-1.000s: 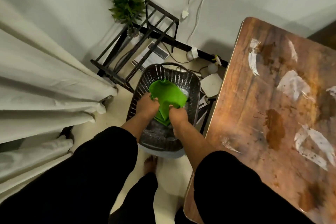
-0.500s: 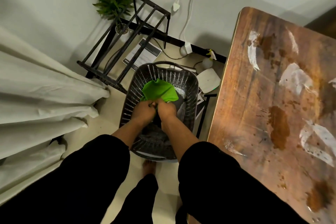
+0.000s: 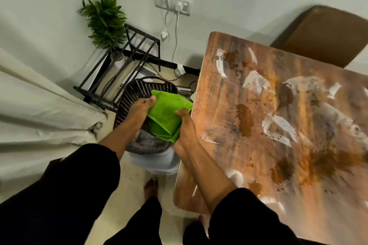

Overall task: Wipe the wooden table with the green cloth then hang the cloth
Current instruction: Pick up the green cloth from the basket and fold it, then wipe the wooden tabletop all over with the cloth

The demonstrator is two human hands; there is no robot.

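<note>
A folded green cloth (image 3: 166,114) hangs between both hands, just above a dark perforated basket (image 3: 135,93) on the floor. My left hand (image 3: 142,110) grips the cloth's left edge and my right hand (image 3: 184,123) grips its right side, close to the table's left edge. The wooden table (image 3: 225,125) fills the right half of the view, smeared with white streaks and brown stains.
A black metal rack (image 3: 121,65) stands behind the basket against the wall, with a potted plant (image 3: 105,22) on it. A wall socket (image 3: 174,5) with cables hangs above. A white curtain (image 3: 35,109) lies at left. A brown board (image 3: 326,34) leans at the back right.
Both hands have lifted the green cloth up out of the basket and toward the table edge. The view has tilted up and right, showing more wall and table.
</note>
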